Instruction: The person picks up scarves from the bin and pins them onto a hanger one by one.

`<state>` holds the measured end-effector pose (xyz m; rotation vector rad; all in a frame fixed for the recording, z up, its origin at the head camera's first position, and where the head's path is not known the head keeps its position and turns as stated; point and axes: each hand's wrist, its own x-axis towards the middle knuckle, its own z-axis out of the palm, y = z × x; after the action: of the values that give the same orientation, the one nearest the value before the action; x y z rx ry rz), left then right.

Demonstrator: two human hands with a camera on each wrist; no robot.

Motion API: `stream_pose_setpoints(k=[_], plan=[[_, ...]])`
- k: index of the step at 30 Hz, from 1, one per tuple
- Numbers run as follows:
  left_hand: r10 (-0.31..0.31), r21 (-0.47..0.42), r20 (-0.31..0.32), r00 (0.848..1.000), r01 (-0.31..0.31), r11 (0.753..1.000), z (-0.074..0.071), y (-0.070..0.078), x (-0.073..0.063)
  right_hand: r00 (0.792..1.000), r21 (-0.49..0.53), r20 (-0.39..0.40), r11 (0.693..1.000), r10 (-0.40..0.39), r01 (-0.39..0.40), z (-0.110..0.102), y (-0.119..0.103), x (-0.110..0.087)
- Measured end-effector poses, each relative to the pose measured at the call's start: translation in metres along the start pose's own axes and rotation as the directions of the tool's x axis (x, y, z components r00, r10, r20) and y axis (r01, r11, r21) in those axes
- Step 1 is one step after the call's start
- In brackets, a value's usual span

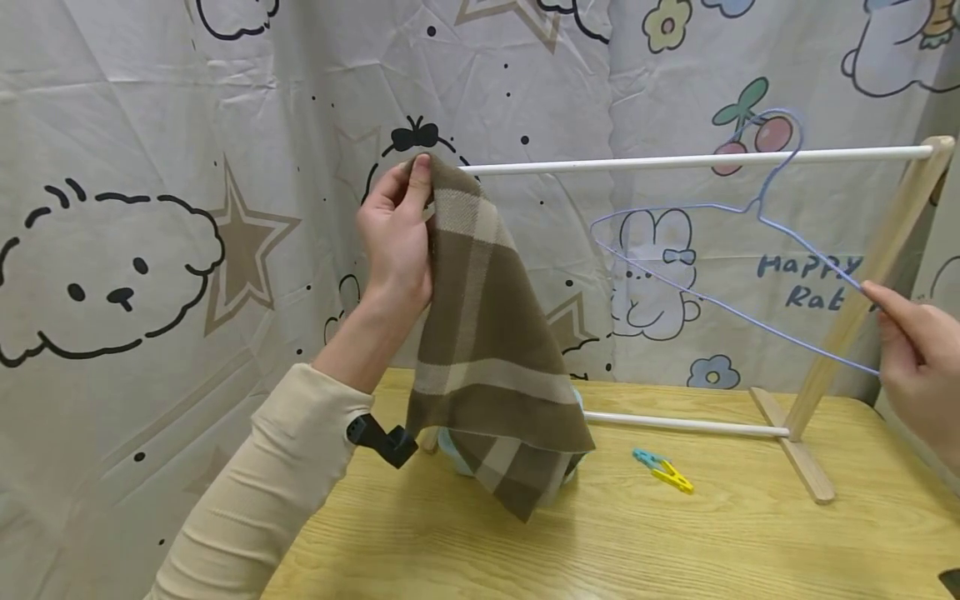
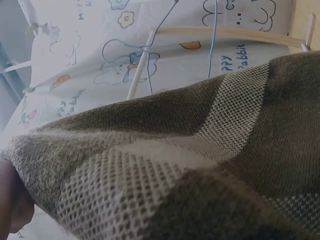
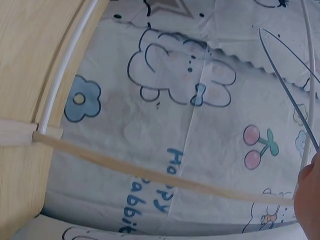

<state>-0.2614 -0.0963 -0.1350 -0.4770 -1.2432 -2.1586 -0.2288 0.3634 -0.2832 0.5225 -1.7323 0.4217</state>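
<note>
Fingertips and thumb of my left hand (image 1: 397, 237) pinch a brown-and-beige plaid cloth (image 1: 498, 325) by its top corner. It hangs down in folds over the table, and its knit weave fills much of the left wrist view (image 2: 150, 170). At the right edge, my right hand (image 1: 926, 358) grips a light blue wire hanger (image 1: 759, 204) by one end, with the hook upward. The hook overlaps the rack's top rod (image 1: 637, 162) in the head view. In the right wrist view, only part of that hand (image 3: 309, 205) and the hanger's wire (image 3: 282, 77) show.
A wooden rack post (image 1: 862, 292) with a foot (image 1: 802, 462) stands at the right. On the table (image 1: 675, 550) lie blue and yellow clothespins (image 1: 672, 477). A light blue object (image 1: 453, 454) is mostly hidden behind the cloth. A printed curtain (image 1: 525, 108) hangs behind.
</note>
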Motion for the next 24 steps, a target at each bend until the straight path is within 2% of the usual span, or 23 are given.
stream_pose_setpoints(k=[4,9,14,20,22,24], plan=[[0.051,0.01,0.013,0.999,-0.051,0.999,0.009,0.0,-0.004,0.999,0.005,-0.012,0.999,-0.051,0.051,0.004,-0.021,-0.001],[0.108,0.045,0.023,0.994,-0.109,0.993,0.019,0.0,-0.008,0.988,0.001,0.031,0.989,-0.148,0.148,0.011,-0.047,-0.003],[0.2,0.115,0.079,0.977,-0.208,0.971,0.026,-0.003,-0.016,0.988,0.084,-0.01,0.985,-0.151,0.152,0.021,-0.069,-0.005],[0.294,0.185,0.195,0.936,-0.329,0.926,0.028,-0.013,-0.031,0.99,0.171,-0.071,0.976,-0.122,0.133,0.03,-0.087,-0.009],[0.333,0.203,0.24,0.912,-0.383,0.901,0.028,-0.018,-0.037,0.989,0.217,-0.082,0.967,-0.121,0.136,0.033,-0.091,-0.012],[0.385,0.217,0.293,0.875,-0.453,0.865,0.026,-0.024,-0.043,0.987,0.263,-0.105,0.954,-0.119,0.143,0.035,-0.096,-0.015]])
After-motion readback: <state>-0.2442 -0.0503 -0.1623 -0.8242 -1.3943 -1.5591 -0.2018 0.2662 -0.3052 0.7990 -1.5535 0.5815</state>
